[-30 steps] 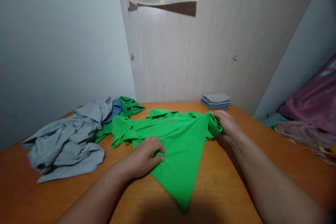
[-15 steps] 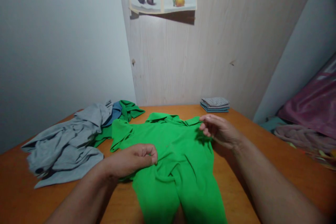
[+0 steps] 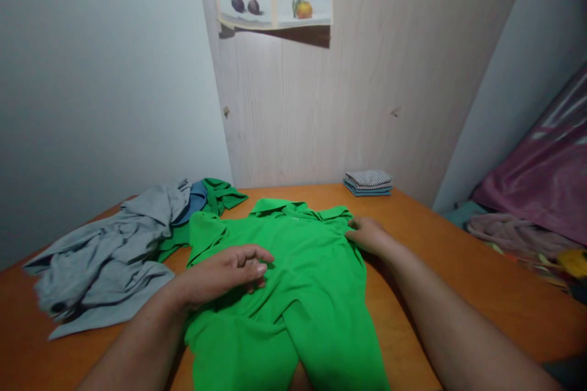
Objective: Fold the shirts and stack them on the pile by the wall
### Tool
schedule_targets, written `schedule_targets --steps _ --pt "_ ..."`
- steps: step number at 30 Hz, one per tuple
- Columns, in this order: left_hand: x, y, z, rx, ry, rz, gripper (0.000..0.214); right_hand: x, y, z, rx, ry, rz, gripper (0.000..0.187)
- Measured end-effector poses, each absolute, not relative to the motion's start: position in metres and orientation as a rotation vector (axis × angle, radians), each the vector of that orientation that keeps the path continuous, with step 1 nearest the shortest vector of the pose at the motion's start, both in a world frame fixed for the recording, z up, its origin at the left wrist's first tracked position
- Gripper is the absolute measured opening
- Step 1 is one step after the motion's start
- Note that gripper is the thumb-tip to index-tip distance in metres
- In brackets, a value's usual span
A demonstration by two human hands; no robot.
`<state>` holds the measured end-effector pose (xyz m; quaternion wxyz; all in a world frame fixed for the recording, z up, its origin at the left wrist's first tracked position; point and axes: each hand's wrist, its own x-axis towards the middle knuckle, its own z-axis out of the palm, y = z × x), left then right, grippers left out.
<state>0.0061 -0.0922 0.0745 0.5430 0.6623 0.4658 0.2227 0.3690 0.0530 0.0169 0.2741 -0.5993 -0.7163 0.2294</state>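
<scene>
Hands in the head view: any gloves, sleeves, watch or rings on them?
No gloves on the left hand or right hand. The left forearm and right forearm are uncovered: no sleeve, watch or bracelet. No ring shows.

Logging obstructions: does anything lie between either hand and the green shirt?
Nothing visible does. The left hand rests on the green shirt, the right hand touches its shoulder edge; the grey clothes lie aside.

- Green shirt [image 3: 293,293], a folded triangle a second ago, now lies spread open.
- Right hand [image 3: 367,235] has dropped from its raised pinch onto the shirt's right shoulder.
- Left hand [image 3: 224,272] has uncurled, fingers extended over the chest.
</scene>
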Motion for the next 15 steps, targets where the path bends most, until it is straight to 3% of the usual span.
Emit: schedule_targets --steps 3,6,12,15 --pt "0.008 -0.088 0.072 1.561 1.208 0.694 0.055 0.355 0.044 0.023 -1.507 -1.942 0.742 0.006" --pt "0.009 -0.087 0.072 1.533 1.294 0.805 0.055 0.345 0.025 0.037 -1.293 -1.917 0.980 0.015" --pt "0.014 -0.087 0.072 1.620 1.336 0.878 0.053 0.338 -0.022 0.059 -0.573 -2.070 2.165 0.042" --pt "0.016 -0.085 0.068 1.709 1.355 0.844 0.050 0.334 -0.028 0.062 -0.485 -1.936 2.257 0.049"
